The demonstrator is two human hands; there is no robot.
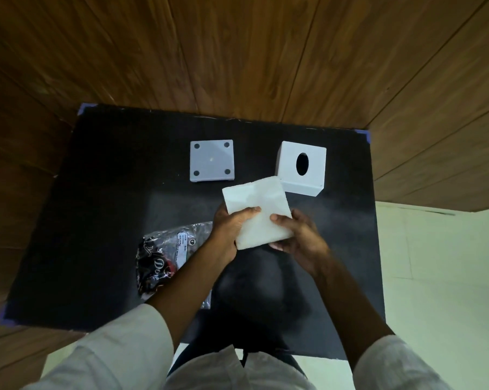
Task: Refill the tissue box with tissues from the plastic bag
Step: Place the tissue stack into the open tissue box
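A thick white stack of tissues point(259, 211) is held above the middle of the black table point(97, 192). My left hand point(232, 229) grips its left edge and my right hand point(299, 237) grips its near right corner. The white cube tissue box point(304, 175) with a dark oval slot stands just beyond the stack at the back right. Its flat white base plate point(211, 160), with round dark pads at the corners, lies apart at the back centre. The crumpled black and clear plastic bag point(164, 257) lies under my left forearm.
The table stands against a brown wood-panelled wall point(237, 52). Blue tape marks the table's corners point(364, 135). Pale floor point(435, 263) shows to the right. My white sleeves fill the bottom of the view.
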